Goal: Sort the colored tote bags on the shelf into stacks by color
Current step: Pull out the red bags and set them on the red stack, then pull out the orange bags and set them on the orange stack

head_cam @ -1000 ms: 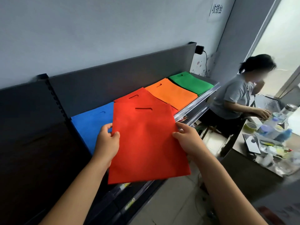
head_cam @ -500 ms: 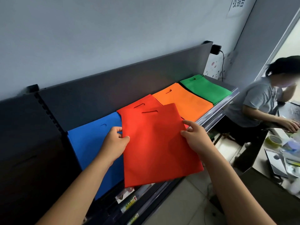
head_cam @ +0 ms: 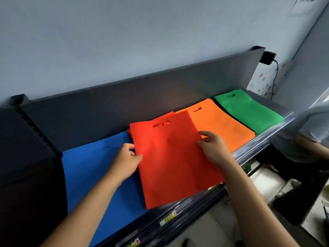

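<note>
The red tote bag [head_cam: 170,157] has slid further back onto the shelf [head_cam: 263,141], now nearly covering the red stack beneath. The left hand [head_cam: 127,160] pinches its left edge and the right hand [head_cam: 213,148] its right edge, likely to square it between the blue stack [head_cam: 96,173] and orange stack [head_cam: 222,125]; its near end overhangs the shelf's front edge.

Four flat non-woven fabric tote bags with cut-out handle slots lie in a row on the dark metal shelf [head_cam: 263,138]: a blue one [head_cam: 92,173] at the left, a red one [head_cam: 170,161] tilted over another red underneath, then an orange one [head_cam: 220,125], and a green stack [head_cam: 249,111] farthest right.
</note>
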Action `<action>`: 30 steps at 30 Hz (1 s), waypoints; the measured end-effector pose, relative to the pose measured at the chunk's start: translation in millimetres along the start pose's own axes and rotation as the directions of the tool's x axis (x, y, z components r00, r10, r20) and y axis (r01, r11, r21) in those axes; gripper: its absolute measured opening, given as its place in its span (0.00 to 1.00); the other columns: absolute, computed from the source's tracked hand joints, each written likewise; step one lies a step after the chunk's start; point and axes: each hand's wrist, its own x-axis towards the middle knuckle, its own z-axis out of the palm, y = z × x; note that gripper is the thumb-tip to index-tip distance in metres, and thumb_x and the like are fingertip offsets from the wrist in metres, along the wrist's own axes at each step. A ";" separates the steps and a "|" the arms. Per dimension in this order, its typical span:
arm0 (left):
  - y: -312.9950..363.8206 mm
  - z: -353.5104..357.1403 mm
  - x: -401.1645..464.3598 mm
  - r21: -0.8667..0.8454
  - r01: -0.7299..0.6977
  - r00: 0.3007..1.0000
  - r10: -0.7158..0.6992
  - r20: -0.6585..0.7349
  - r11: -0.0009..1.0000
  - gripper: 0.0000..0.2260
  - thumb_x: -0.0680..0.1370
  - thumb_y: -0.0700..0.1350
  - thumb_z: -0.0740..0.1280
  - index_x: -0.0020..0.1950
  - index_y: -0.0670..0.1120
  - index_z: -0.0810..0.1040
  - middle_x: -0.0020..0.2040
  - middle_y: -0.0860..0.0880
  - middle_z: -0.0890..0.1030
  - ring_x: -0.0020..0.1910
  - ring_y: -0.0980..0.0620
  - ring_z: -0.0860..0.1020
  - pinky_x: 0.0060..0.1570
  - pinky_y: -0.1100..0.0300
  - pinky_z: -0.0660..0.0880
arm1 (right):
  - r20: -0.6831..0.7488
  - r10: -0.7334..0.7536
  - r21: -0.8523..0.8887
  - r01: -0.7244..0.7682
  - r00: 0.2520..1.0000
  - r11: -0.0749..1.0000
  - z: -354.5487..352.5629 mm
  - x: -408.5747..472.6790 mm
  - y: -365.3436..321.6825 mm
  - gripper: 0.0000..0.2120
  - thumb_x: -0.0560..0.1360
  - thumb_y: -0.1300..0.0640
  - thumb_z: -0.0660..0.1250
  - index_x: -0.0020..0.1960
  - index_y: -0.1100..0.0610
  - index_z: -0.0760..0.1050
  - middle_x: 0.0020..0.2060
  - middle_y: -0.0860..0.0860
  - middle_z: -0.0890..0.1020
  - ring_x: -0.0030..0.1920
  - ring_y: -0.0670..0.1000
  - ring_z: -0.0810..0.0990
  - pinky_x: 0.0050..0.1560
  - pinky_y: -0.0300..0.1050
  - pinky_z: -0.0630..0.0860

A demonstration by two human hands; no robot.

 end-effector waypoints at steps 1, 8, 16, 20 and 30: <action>2.3 4.3 3.8 -0.004 0.017 1.000 -0.017 -0.018 1.000 0.10 0.79 0.40 0.69 0.56 0.51 0.73 0.42 0.44 0.83 0.35 0.49 0.80 0.42 0.47 0.81 | 0.015 0.000 -0.003 0.000 1.000 1.000 0.8 13.7 1.1 0.19 0.82 0.66 0.66 0.72 0.58 0.77 0.50 0.57 0.85 0.35 0.52 0.80 0.28 0.36 0.73; 3.4 33.2 27.7 0.030 0.127 0.983 -0.122 -0.137 0.991 0.11 0.78 0.40 0.69 0.57 0.51 0.73 0.38 0.47 0.82 0.32 0.52 0.78 0.38 0.51 0.76 | 0.159 -0.052 -0.029 0.057 0.986 0.998 4.5 93.1 5.1 0.16 0.80 0.65 0.66 0.64 0.55 0.81 0.44 0.53 0.88 0.28 0.45 0.81 0.29 0.40 0.75; 8.7 53.2 34.2 0.138 0.283 0.938 -0.243 -0.247 0.949 0.11 0.76 0.41 0.69 0.56 0.49 0.73 0.44 0.39 0.85 0.35 0.48 0.80 0.38 0.52 0.76 | 0.241 -0.064 -0.153 0.103 0.969 0.983 6.5 144.1 12.7 0.07 0.78 0.56 0.68 0.47 0.55 0.85 0.38 0.52 0.86 0.38 0.53 0.83 0.40 0.48 0.77; 10.0 59.6 38.6 0.142 0.324 0.910 -0.266 -0.319 0.935 0.14 0.73 0.45 0.70 0.57 0.50 0.75 0.41 0.44 0.85 0.39 0.45 0.84 0.44 0.48 0.81 | 0.294 -0.060 -0.254 0.138 0.954 0.957 10.1 161.5 20.6 0.09 0.78 0.52 0.68 0.45 0.55 0.83 0.42 0.55 0.87 0.47 0.59 0.86 0.46 0.48 0.77; 7.7 18.9 9.7 0.072 0.369 0.769 -0.260 -0.583 0.927 0.24 0.76 0.49 0.70 0.71 0.48 0.68 0.45 0.50 0.82 0.40 0.49 0.80 0.39 0.53 0.76 | 0.312 -0.346 -0.163 0.408 0.885 0.898 60.9 141.8 -22.5 0.11 0.77 0.55 0.67 0.53 0.59 0.84 0.49 0.58 0.88 0.55 0.61 0.85 0.53 0.51 0.77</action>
